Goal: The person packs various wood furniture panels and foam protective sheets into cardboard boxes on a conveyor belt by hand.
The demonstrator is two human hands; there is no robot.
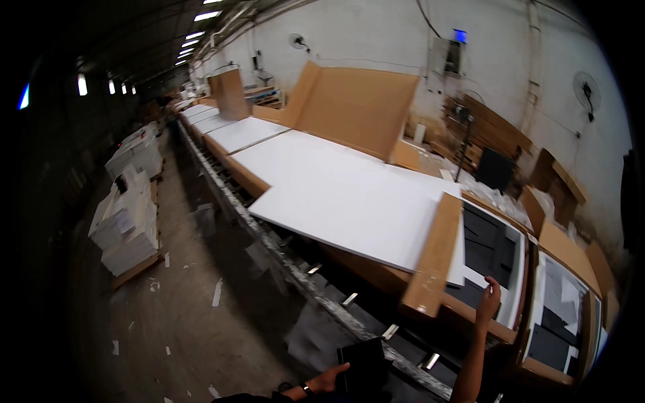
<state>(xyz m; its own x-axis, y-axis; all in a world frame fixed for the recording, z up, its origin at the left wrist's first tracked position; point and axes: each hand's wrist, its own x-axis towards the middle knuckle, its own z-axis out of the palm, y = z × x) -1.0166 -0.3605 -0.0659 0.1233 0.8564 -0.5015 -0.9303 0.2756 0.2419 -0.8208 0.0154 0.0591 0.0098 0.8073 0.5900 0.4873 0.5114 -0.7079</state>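
Note:
At the lower edge, my left hand (328, 380) is closed on the side of a flat black panel (363, 367); its exact kind is too dark to make out. My right hand (489, 303) reaches over the near edge of an open carton (487, 328), fingers raised and slightly bent, with nothing visible in them. Dark grey panels (485, 236) lie inside that carton within a white lining (516, 269). Beside it, a long brown cardboard piece (435, 258) lies across the end of a large white board (342, 195).
A roller conveyor (295, 272) carries the cartons and runs far back along the left. Another open carton (527, 369) stands at the right. A raised cardboard flap (363, 107) rises behind the white board. Stacked white boards (131, 225) sit on the floor, which has paper scraps.

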